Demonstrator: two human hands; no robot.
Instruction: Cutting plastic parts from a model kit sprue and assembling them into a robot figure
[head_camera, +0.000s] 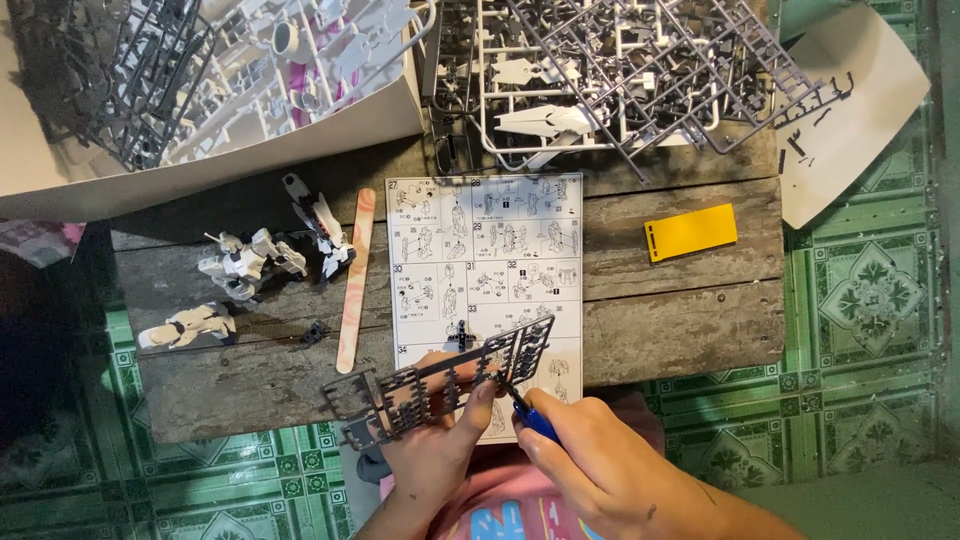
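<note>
My left hand (435, 440) holds a dark grey plastic parts frame (440, 380) tilted over the near edge of a wooden table (680, 330). My right hand (590, 460) grips blue-handled nippers (525, 412), with the tip against the frame's lower right part. Under the frame lies an open instruction sheet (485, 250) with step drawings. A small dark part (461, 331) rests on the sheet just above the frame.
Left of the sheet lie a pink sanding stick (354, 280), white model robot sections (245, 262), a limb piece (190, 325) and a small dark piece (314, 332). A yellow card (691, 231) sits to the right. Parts frames (620, 70) and an open box (210, 90) fill the far side.
</note>
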